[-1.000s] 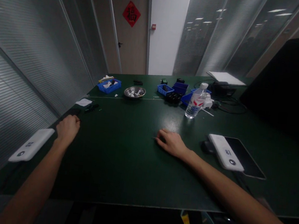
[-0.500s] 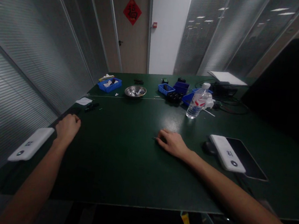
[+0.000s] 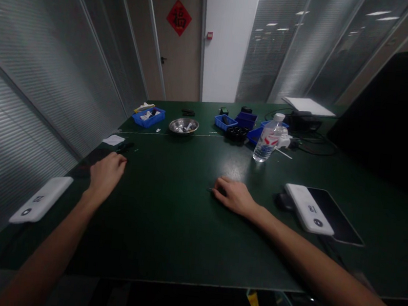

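My right hand (image 3: 234, 195) rests on the dark green table, thumb and forefinger pinched together. From the pinch a small thin grey piece (image 3: 210, 189) sticks out to the left; its kind is too small to tell. On the left side my left hand (image 3: 108, 174) is held over the table with its fingers curled closed. Whatever its fingertips hold, if anything, I cannot make out. Just beyond it lie small black items (image 3: 125, 147) and a white paper (image 3: 113, 140).
White power banks lie at the left (image 3: 42, 199) and right (image 3: 309, 209), the right one over a black tablet-like slab (image 3: 336, 217). A water bottle (image 3: 268, 138) stands behind my right hand. Farther back are a metal bowl (image 3: 184, 126), a blue tray (image 3: 149, 117) and several blue bins (image 3: 225, 122).
My left hand has moved to the right and slightly away from me, its fingers still curled. My right hand stays in place with its pinch unchanged.
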`<action>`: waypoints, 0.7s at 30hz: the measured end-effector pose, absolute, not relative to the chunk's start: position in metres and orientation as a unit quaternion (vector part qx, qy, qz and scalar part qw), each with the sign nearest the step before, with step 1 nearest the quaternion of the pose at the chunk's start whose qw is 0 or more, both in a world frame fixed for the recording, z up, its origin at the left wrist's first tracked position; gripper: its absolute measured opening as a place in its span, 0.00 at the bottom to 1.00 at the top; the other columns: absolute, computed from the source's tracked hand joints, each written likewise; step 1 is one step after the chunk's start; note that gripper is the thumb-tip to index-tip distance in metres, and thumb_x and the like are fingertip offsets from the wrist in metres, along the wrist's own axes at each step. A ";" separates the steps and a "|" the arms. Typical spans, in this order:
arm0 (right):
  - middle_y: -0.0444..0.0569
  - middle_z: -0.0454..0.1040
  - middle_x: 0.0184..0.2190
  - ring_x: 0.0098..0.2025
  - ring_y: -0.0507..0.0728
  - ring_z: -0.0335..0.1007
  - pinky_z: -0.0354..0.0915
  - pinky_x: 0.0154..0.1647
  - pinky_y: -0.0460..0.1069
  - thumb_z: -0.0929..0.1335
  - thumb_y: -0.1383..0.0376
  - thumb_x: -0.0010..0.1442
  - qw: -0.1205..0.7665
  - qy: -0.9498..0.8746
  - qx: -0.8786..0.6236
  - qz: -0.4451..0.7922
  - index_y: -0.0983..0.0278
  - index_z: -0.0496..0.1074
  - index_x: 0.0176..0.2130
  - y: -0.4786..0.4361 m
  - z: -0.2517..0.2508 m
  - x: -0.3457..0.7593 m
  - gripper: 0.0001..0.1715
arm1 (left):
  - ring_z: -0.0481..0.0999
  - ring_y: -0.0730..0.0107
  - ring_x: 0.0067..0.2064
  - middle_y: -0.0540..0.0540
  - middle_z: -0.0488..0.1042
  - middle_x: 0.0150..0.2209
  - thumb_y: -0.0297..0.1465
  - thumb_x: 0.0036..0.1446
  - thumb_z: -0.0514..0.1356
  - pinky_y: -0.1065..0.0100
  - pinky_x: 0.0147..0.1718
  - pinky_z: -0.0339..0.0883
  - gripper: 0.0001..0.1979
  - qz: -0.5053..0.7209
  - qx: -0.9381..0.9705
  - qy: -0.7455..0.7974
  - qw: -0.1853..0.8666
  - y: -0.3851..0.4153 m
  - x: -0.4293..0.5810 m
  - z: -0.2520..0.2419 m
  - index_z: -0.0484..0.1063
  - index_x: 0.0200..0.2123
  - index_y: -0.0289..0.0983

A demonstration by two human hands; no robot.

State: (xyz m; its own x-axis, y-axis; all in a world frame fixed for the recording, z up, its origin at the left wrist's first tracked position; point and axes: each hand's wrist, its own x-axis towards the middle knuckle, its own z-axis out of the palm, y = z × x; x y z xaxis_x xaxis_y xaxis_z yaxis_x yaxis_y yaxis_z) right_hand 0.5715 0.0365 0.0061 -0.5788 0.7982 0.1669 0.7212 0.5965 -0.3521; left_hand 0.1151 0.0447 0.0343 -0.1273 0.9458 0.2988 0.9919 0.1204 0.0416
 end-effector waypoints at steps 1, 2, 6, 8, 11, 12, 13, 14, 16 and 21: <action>0.48 0.73 0.42 0.34 0.53 0.70 0.60 0.34 0.47 0.66 0.58 0.70 0.156 -0.880 -0.432 0.125 0.62 0.70 0.44 0.036 0.007 0.571 0.10 | 0.77 0.52 0.47 0.42 0.75 0.51 0.37 0.68 0.53 0.59 0.39 0.68 0.15 -0.125 -0.678 -0.719 0.087 0.041 0.137 0.042 0.76 0.50 0.40; 0.48 0.73 0.42 0.34 0.53 0.70 0.60 0.34 0.47 0.66 0.59 0.71 0.156 -0.879 -0.432 0.125 0.62 0.70 0.44 0.036 0.007 0.571 0.09 | 0.77 0.54 0.48 0.44 0.75 0.51 0.37 0.68 0.53 0.60 0.39 0.68 0.14 -0.136 -0.701 -0.696 0.071 0.036 0.159 0.048 0.76 0.50 0.41; 0.48 0.73 0.42 0.35 0.54 0.71 0.60 0.35 0.47 0.66 0.59 0.70 0.155 -0.879 -0.435 0.120 0.62 0.71 0.44 0.036 0.006 0.571 0.09 | 0.78 0.63 0.43 0.45 0.76 0.48 0.37 0.69 0.55 0.63 0.37 0.69 0.13 -0.185 -0.818 -0.544 -0.028 0.012 0.249 0.057 0.77 0.49 0.43; 0.48 0.73 0.42 0.36 0.54 0.71 0.60 0.36 0.47 0.66 0.59 0.70 0.154 -0.880 -0.435 0.115 0.61 0.71 0.44 0.037 0.004 0.571 0.09 | 0.78 0.66 0.40 0.43 0.76 0.46 0.38 0.69 0.55 0.64 0.34 0.68 0.12 -0.191 -0.857 -0.476 -0.047 0.003 0.284 0.050 0.77 0.47 0.43; 0.48 0.73 0.41 0.36 0.54 0.71 0.59 0.36 0.47 0.66 0.58 0.70 0.155 -0.880 -0.438 0.104 0.61 0.70 0.44 0.038 0.001 0.571 0.09 | 0.77 0.68 0.35 0.42 0.76 0.42 0.37 0.70 0.54 0.66 0.30 0.67 0.13 -0.161 -0.887 -0.428 -0.073 -0.004 0.317 0.032 0.78 0.44 0.42; 0.48 0.73 0.41 0.36 0.54 0.71 0.59 0.36 0.48 0.66 0.58 0.70 0.155 -0.880 -0.438 0.102 0.61 0.70 0.44 0.038 0.000 0.571 0.09 | 0.77 0.68 0.34 0.41 0.76 0.41 0.36 0.70 0.53 0.66 0.29 0.67 0.13 -0.151 -0.889 -0.425 -0.082 -0.005 0.322 0.026 0.78 0.44 0.42; 0.47 0.73 0.40 0.36 0.54 0.71 0.58 0.35 0.48 0.66 0.58 0.70 0.155 -0.880 -0.438 0.101 0.61 0.70 0.43 0.039 0.000 0.571 0.09 | 0.77 0.68 0.34 0.41 0.75 0.41 0.35 0.70 0.53 0.66 0.28 0.67 0.13 -0.143 -0.890 -0.425 -0.088 -0.005 0.326 0.021 0.78 0.44 0.41; 0.47 0.73 0.40 0.36 0.54 0.70 0.58 0.35 0.48 0.66 0.58 0.70 0.155 -0.880 -0.437 0.101 0.61 0.70 0.43 0.039 0.000 0.572 0.09 | 0.77 0.68 0.34 0.41 0.75 0.42 0.33 0.70 0.53 0.66 0.28 0.67 0.12 -0.137 -0.890 -0.425 -0.091 -0.005 0.327 0.016 0.78 0.45 0.40; 0.47 0.73 0.40 0.36 0.54 0.70 0.58 0.35 0.48 0.66 0.58 0.70 0.155 -0.881 -0.434 0.103 0.61 0.70 0.44 0.039 0.001 0.572 0.09 | 0.77 0.68 0.36 0.42 0.75 0.44 0.32 0.70 0.54 0.66 0.30 0.68 0.12 -0.135 -0.891 -0.425 -0.088 -0.005 0.326 0.010 0.77 0.47 0.40; 0.47 0.73 0.40 0.35 0.54 0.70 0.57 0.34 0.48 0.65 0.58 0.70 0.156 -0.882 -0.431 0.107 0.61 0.70 0.44 0.038 0.002 0.572 0.10 | 0.77 0.67 0.39 0.44 0.76 0.45 0.32 0.70 0.54 0.65 0.36 0.71 0.11 -0.176 -0.885 -0.418 -0.108 -0.005 0.318 0.005 0.76 0.49 0.41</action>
